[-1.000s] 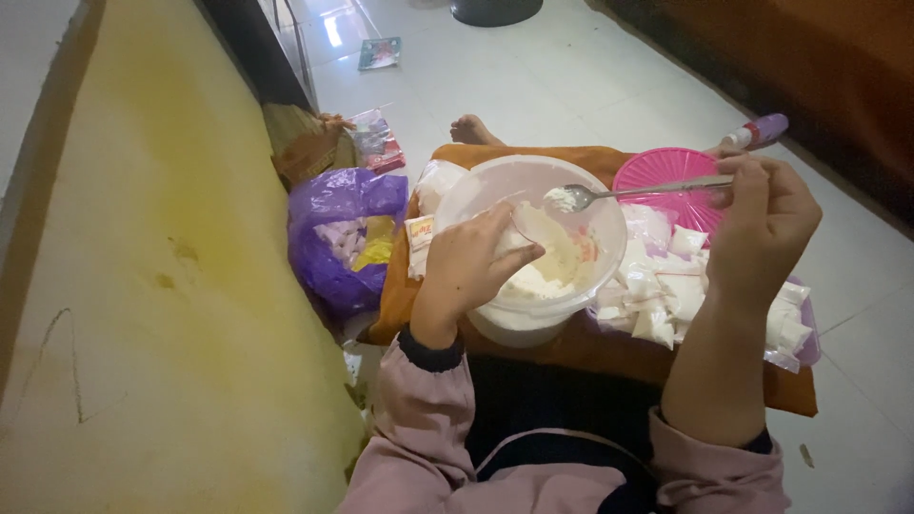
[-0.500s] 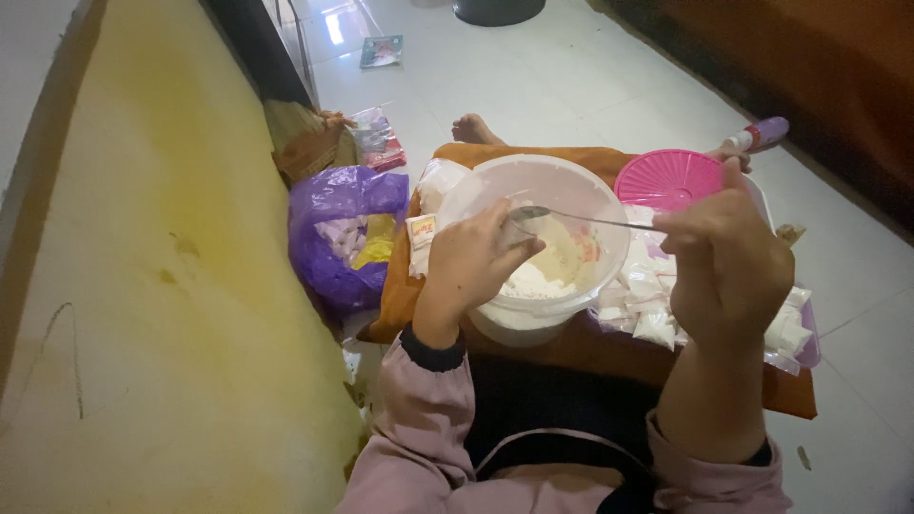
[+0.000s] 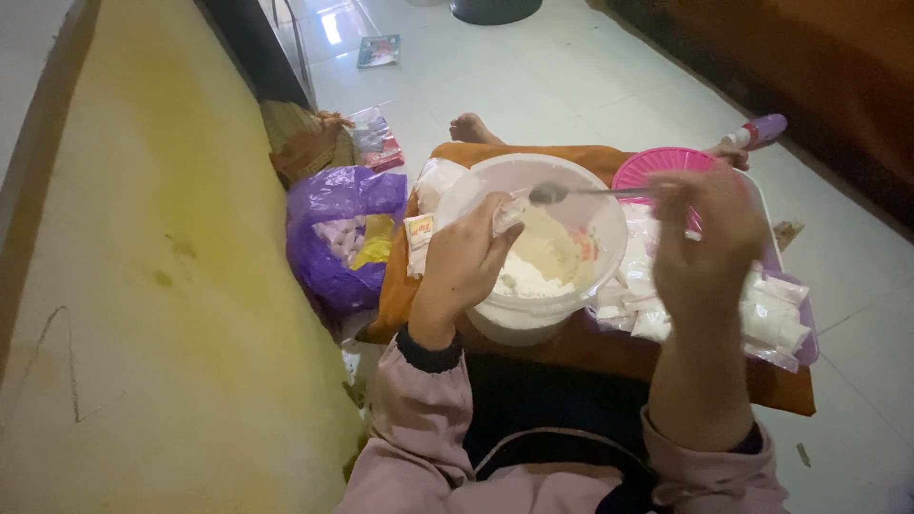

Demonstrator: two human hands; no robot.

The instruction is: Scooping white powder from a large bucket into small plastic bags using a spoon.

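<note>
A white plastic tub (image 3: 495, 176) half full of pale powder (image 3: 538, 262) rests on my lap. My left hand (image 3: 466, 257) pinches a small clear plastic packet (image 3: 509, 211) at the tub's near left rim. My right hand (image 3: 705, 238) holds a metal spoon (image 3: 571, 193) by its handle, the bowl of the spoon hovering over the tub right beside the packet's mouth. Both sleeves are pink with dark cuffs.
A tray (image 3: 795, 347) with several filled white packets lies to the right of the tub. Behind it are a pink round lid (image 3: 657, 167) and a small bottle (image 3: 757, 133). A purple bag (image 3: 333, 228) of packets sits to the left, against a yellow surface (image 3: 143, 286). White tiled floor lies beyond.
My right hand has swung the spoon leftward from the tray side over the tub, up to the packet in my left hand. The left hand has stayed at the rim.
</note>
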